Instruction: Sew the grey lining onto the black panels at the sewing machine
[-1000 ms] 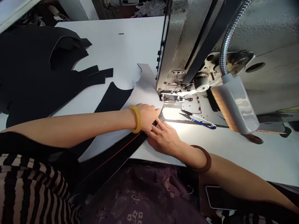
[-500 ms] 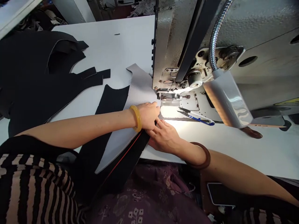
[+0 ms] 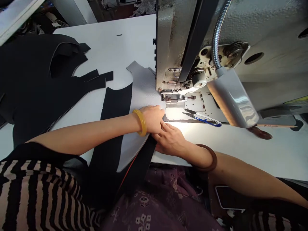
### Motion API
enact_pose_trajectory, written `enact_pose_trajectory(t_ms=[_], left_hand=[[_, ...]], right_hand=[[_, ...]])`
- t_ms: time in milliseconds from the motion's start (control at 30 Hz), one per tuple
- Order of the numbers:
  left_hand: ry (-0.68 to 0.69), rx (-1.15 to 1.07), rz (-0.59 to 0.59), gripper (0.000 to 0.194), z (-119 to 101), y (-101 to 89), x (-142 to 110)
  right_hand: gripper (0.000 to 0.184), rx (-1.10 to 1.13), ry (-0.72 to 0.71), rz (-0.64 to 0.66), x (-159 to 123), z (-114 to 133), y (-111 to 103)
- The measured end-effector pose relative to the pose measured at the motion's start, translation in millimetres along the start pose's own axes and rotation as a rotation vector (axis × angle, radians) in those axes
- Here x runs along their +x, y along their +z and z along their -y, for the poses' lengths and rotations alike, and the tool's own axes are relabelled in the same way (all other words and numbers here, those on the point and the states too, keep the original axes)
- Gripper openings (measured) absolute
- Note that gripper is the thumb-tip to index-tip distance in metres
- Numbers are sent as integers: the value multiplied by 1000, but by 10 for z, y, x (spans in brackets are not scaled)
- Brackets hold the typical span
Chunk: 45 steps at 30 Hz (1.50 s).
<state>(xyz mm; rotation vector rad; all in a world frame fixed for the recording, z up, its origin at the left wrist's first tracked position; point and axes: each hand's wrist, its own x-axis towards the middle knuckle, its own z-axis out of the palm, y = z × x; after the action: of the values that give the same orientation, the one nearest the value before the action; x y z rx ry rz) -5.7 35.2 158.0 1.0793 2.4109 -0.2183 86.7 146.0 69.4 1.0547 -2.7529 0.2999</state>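
Dark cut pieces [image 3: 33, 70] lie far left on the counter [image 3: 130, 32]. Right of them, the grey piece [image 3: 141, 83] overlaps black fabric [image 3: 114, 112], its long axis running near to far, its far part just left of the presser foot [image 3: 163, 97]. The left hand [image 3: 152, 119], nearer the foot, rests palm down on the grey piece, fingers bent. The right hand [image 3: 169, 139] touches it at the right edge, fingers curled over the black fabric; whether either grip pinches cloth, I cannot tell.
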Motion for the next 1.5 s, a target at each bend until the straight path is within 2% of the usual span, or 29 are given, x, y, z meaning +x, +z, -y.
enact_pose_trajectory(t_ms=[200, 300, 467, 533, 667, 767, 833, 967, 1133, 1233, 1333, 1500], left_hand=[[0, -3, 37, 45, 22, 5, 5], [-7, 6, 58, 46, 37, -1, 18], [14, 44, 87, 50, 53, -44, 19], [18, 45, 105, 50, 45, -63, 14], [33, 26, 103, 47, 30, -62, 20], [45, 28, 85, 47, 34, -49, 49], [43, 16, 94, 43, 35, -65, 62], [36, -89, 108, 28, 24, -141, 51], [36, -196, 41, 10, 29, -166, 47], [16, -261, 33, 14, 42, -155, 67], [12, -284, 31, 17, 53, -146, 80], [31, -205, 29, 15, 71, -102, 78]], right_hand=[[53, -5, -10, 87, 9, -23, -44], [52, 2, -31, 86, 5, -10, -61], [56, -21, 20, 102, 24, -45, -70], [53, -37, -9, 105, 28, -46, -79], [45, -39, -68, 86, 23, -37, -79], [51, -29, -42, 78, 10, -45, -58], [54, -43, -72, 55, -4, -42, -50], [49, -42, -191, 25, -21, -13, -61], [49, -45, -140, 26, -11, -38, -59], [49, -66, -216, -28, -33, -59, -43], [58, -86, -287, -86, -61, -63, -24], [65, -94, -232, -102, -70, -59, -15]])
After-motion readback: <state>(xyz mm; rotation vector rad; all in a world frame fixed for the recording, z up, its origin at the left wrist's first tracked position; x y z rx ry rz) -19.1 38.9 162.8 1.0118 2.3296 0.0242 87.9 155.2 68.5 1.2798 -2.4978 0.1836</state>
